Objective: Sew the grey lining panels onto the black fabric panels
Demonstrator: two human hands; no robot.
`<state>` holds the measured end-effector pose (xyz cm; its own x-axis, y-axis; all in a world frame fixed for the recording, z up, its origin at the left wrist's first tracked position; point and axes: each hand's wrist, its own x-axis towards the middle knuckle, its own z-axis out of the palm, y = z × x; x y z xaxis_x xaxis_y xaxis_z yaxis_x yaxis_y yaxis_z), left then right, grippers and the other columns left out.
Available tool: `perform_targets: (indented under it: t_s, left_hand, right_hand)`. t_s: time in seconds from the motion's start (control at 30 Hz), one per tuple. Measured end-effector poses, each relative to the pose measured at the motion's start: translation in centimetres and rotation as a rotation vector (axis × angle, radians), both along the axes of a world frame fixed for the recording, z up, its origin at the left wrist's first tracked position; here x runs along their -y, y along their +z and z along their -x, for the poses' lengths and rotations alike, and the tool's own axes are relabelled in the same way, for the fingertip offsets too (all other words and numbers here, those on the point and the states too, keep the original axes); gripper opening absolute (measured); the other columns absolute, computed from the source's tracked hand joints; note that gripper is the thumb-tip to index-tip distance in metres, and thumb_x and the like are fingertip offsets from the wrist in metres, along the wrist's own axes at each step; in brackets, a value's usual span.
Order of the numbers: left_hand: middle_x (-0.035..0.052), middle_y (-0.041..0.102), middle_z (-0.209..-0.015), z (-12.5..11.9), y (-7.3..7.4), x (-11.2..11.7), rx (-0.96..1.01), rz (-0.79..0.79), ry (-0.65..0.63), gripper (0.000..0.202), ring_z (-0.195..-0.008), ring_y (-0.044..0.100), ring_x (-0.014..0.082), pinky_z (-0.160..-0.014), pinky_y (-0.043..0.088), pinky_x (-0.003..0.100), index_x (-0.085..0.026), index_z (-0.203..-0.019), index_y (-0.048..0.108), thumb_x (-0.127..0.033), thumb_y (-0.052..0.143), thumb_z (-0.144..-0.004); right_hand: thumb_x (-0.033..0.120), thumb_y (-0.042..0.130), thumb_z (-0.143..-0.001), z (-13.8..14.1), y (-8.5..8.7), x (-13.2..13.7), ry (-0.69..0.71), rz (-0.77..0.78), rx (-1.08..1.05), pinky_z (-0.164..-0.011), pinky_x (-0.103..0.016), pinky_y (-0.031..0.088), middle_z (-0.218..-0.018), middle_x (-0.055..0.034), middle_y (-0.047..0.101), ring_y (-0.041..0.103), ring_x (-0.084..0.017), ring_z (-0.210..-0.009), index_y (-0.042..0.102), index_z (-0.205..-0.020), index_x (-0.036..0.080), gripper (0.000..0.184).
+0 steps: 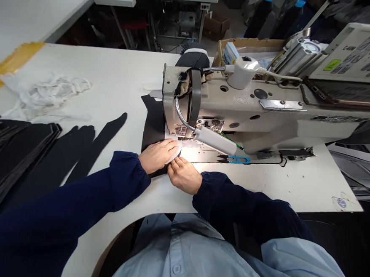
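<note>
A black fabric piece [154, 123] lies on the sewing machine's bed, under the left side of the machine head. My left hand [159, 155] rests flat on it, fingers stretched toward the needle area, with a small white piece [174, 154] by the fingertips. Just below and to the right, my right hand [184, 175] has its fingers bent and pressed together at the near edge of the work; the pinched edge is mostly hidden. The sewing machine [246, 113] carries a white lamp [215, 140] on a bendable metal neck, which lights the spot in front of my hands.
Blue thread snips [233, 159] lie on the machine bed to the right. Stacked black fabric pieces [18, 154] and a tangle of white material [52, 95] are at the left. Behind the machine stands an open cardboard box [254, 45]; a control panel [353, 55] is at the right.
</note>
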<state>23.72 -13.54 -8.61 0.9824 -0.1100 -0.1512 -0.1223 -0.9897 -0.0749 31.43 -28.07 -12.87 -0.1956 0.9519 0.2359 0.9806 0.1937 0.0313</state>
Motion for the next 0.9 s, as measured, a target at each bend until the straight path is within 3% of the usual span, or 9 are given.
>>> perform_targets:
  t_s: [0.1, 0.23, 0.47, 0.77, 0.9]
  left_hand:
    - [0.0134, 0.059, -0.121, -0.4, 0.3, -0.2, 0.027, -0.039, 0.005, 0.034, -0.115, 0.052, 0.0232, -0.096, 0.046, 0.032, -0.01, -0.117, 0.057, -0.004, 0.047, -0.085]
    - [0.0124, 0.061, -0.101, -0.8, 0.2, -0.3, 0.044, -0.069, -0.037, 0.024, -0.097, 0.053, 0.0232, -0.084, 0.048, 0.032, -0.01, -0.103, 0.061, -0.004, 0.045, -0.087]
    - [0.0095, 0.059, -0.09, -0.9, -0.8, -0.4, 0.089, -0.028, -0.062, 0.014, -0.087, 0.051, 0.0203, -0.065, 0.044, 0.028, -0.012, -0.086, 0.063, -0.014, 0.05, -0.09]
    - [0.0078, 0.061, -0.087, -1.7, -1.9, -0.3, 0.122, 0.003, -0.044, 0.014, -0.091, 0.053, 0.0189, -0.067, 0.043, 0.027, -0.012, -0.086, 0.064, -0.016, 0.051, -0.091]
    - [0.008, 0.061, -0.086, -2.3, -2.2, -0.8, 0.156, 0.034, -0.019, 0.019, -0.09, 0.054, 0.0191, -0.07, 0.044, 0.028, -0.013, -0.091, 0.066, -0.017, 0.048, -0.092]
  right_hand:
    - [0.003, 0.037, -0.091, -0.2, 0.2, -0.2, -0.019, 0.012, 0.004, -0.085, -0.046, 0.049, -0.097, -0.0248, 0.068, 0.064, -0.027, -0.09, 0.067, -0.097, 0.001, 0.031]
    - [0.001, 0.036, -0.09, 0.1, 0.6, -0.3, -0.015, 0.05, 0.037, -0.077, -0.044, 0.051, -0.092, -0.0234, 0.069, 0.064, -0.027, -0.084, 0.068, -0.094, 0.001, 0.032]
    - [0.004, 0.037, -0.09, 1.2, 0.6, -0.3, 0.016, 0.059, 0.006, -0.066, -0.039, 0.053, -0.093, -0.0258, 0.069, 0.066, -0.028, -0.084, 0.065, -0.101, -0.002, 0.03]
    - [0.018, 0.045, -0.095, 1.7, -1.0, -0.1, -0.013, 0.012, -0.017, -0.08, -0.049, 0.054, -0.107, -0.0329, 0.065, 0.065, -0.035, -0.102, 0.064, -0.106, -0.005, 0.032]
    - [0.009, 0.041, -0.094, 1.0, -1.4, -0.4, -0.021, -0.013, -0.01, -0.082, -0.049, 0.054, -0.109, -0.0326, 0.065, 0.065, -0.033, -0.103, 0.064, -0.107, -0.005, 0.03]
